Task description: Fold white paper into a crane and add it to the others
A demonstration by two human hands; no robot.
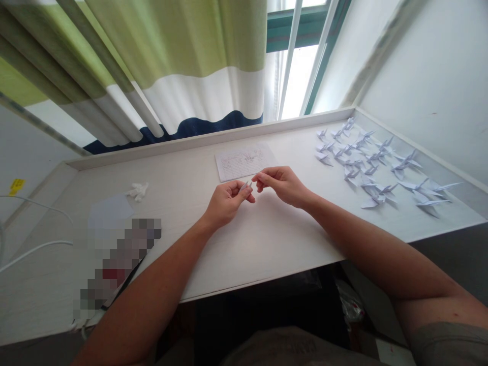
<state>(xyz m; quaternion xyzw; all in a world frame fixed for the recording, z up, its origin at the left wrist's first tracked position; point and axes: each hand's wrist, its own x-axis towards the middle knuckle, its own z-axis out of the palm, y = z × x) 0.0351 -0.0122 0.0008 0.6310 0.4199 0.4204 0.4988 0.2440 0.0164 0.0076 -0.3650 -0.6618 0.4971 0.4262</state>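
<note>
Over the middle of the white desk, my left hand (224,204) pinches a small folded piece of white paper (246,186) between thumb and fingers. Its pointed ends stick up past the fingertips, but most of it is hidden. Just to its right is my right hand (281,184), with its fingers curled and thumb and forefinger drawn together by the paper's tip. Whether they grip or touch it is too small to tell. Behind both hands lies a sheet with a printed table (244,161). Several folded white paper cranes (375,157) stand grouped on the desk's right side.
On the left are a crumpled white tissue (137,191), a pale paper sheet (110,211) and a blurred-out flat object (118,267). White cables (38,246) cross the left edge. A raised ledge (213,136) runs along the back, before a curtain (183,66).
</note>
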